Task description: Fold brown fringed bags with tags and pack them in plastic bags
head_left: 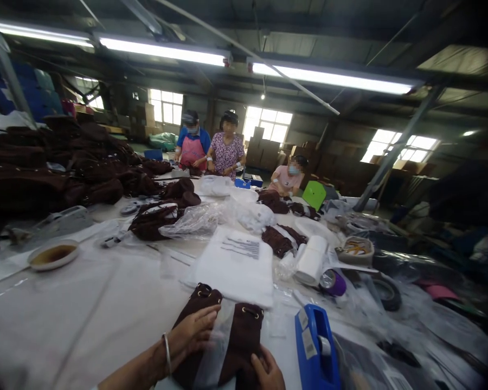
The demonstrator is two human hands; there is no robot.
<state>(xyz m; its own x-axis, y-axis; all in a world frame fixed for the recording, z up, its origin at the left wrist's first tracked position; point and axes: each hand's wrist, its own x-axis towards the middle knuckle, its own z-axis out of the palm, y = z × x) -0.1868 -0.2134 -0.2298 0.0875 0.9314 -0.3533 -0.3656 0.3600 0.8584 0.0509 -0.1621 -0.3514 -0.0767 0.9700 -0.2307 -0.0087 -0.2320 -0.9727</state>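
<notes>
A dark brown fabric bag with metal eyelets and a cord lies at the table's near edge. A translucent plastic strip runs down its middle. My left hand, with a bangle at the wrist, rests over the strip and the bag's left part. Its fingers are stretched out and slightly blurred. At the bag's lower right edge, my right hand grips the fabric, thumb on top; its lower part is cut off by the frame. A blue tape dispenser stands just right of my right hand.
Beyond the bag lies a stack of white printed plastic sheets. A dish of brown liquid sits at left, below a large heap of brown bags. Tape rolls, including a purple one, lie at right. Several people work across the table.
</notes>
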